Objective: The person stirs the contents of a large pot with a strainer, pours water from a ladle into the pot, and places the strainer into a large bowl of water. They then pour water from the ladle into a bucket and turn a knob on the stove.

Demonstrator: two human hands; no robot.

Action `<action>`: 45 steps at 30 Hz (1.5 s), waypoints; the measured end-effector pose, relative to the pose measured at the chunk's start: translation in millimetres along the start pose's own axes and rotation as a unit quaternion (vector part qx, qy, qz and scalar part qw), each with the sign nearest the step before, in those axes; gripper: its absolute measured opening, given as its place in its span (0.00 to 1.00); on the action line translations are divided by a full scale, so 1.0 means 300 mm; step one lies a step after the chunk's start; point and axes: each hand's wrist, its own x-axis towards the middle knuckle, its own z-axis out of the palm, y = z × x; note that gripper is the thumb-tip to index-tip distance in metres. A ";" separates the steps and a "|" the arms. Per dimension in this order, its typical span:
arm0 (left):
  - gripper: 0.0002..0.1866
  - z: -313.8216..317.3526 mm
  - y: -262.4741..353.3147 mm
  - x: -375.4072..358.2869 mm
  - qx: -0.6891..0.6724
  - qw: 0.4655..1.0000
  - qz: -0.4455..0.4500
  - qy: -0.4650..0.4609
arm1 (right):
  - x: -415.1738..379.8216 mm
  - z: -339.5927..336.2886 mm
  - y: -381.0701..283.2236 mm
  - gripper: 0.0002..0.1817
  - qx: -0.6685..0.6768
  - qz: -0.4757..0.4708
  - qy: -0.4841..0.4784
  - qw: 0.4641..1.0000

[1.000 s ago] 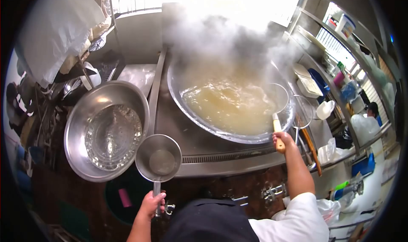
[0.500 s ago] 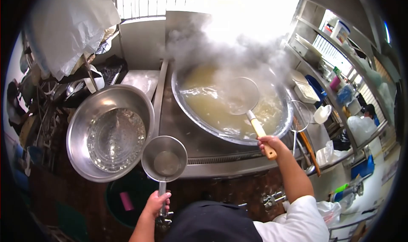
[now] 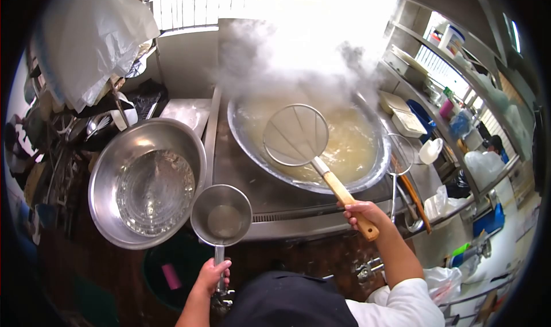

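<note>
My right hand [image 3: 364,217] grips the wooden handle of a round mesh skimmer [image 3: 296,135], which is held above a big steaming vat [image 3: 234,137] of cloudy yellowish liquid. The mesh looks bare, with its wire ribs showing. In my left hand [image 3: 212,275] is the handle of a metal saucepan [image 3: 198,226], held level at the stove's front edge. A little cloudy liquid seems to lie in its bottom. Just left of the saucepan stands a wide steel basin [image 3: 103,206] with clear liquid inside; its rim comes very close to the saucepan.
Steam hides the vat's far side. Right of the vat lie another wire strainer [image 3: 411,155], long-handled tools [image 3: 414,198] and a white container [image 3: 430,151]. Shelves [image 3: 459,80] line the right wall. A green tub [image 3: 155,269] sits below the basin. Plastic sheeting [image 3: 97,40] hangs upper left.
My right hand has lifted the skimmer out of the liquid and moved it left and toward me. My left hand and the saucepan have stayed nearly still.
</note>
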 end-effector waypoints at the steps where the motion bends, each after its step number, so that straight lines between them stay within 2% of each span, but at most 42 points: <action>1: 0.19 -0.001 0.000 0.001 0.003 1.000 0.001 -0.004 | -0.013 -0.001 -0.005 0.18 0.036 0.009 -0.010 0.999; 4: 0.18 -0.009 -0.001 0.004 0.000 1.000 -0.004 0.000 | -0.019 -0.044 -0.038 0.19 0.072 -0.011 0.004 0.997; 7: 0.18 -0.009 -0.002 0.002 -0.011 1.000 -0.010 0.005 | 0.006 -0.142 -0.096 0.18 0.047 -0.080 0.057 0.994; 11: 0.17 0.004 -0.005 -0.001 -0.029 0.999 -0.014 0.017 | 0.111 -0.324 -0.207 0.09 -0.039 -0.169 0.234 0.957; 14: 0.17 0.015 -0.018 -0.002 -0.046 0.998 -0.009 0.029 | 0.230 -0.485 -0.297 0.05 -0.091 -0.193 0.336 0.918; 18: 0.16 0.017 -0.030 0.004 -0.048 0.998 -0.014 0.042 | 0.420 -0.673 -0.380 0.06 -0.086 -0.199 0.378 0.900; 20: 0.16 0.026 -0.033 0.000 -0.051 0.997 -0.020 0.057 | 0.517 -0.706 -0.404 0.06 -0.084 -0.165 0.414 0.891; 25: 0.16 0.052 -0.017 -0.015 -0.063 0.994 -0.037 0.076 | 0.774 -0.694 -0.408 0.06 -0.046 -0.143 0.338 0.929; 28: 0.17 0.085 0.005 -0.034 -0.081 0.992 -0.035 0.095 | 0.912 -0.642 -0.428 0.06 0.044 -0.087 0.187 0.978; 34: 0.18 0.077 -0.018 -0.024 -0.104 0.991 -0.032 0.080 | 1.035 -0.449 -0.502 0.06 0.060 -0.044 0.120 0.990; 39: 0.17 0.071 -0.017 -0.015 -0.103 0.992 -0.024 0.065 | 0.983 -0.339 -0.513 0.06 0.078 -0.013 0.048 0.996; 45: 0.16 0.047 -0.008 -0.004 -0.075 0.997 -0.018 0.030 | 0.711 -0.209 -0.415 0.07 0.094 0.007 -0.058 0.994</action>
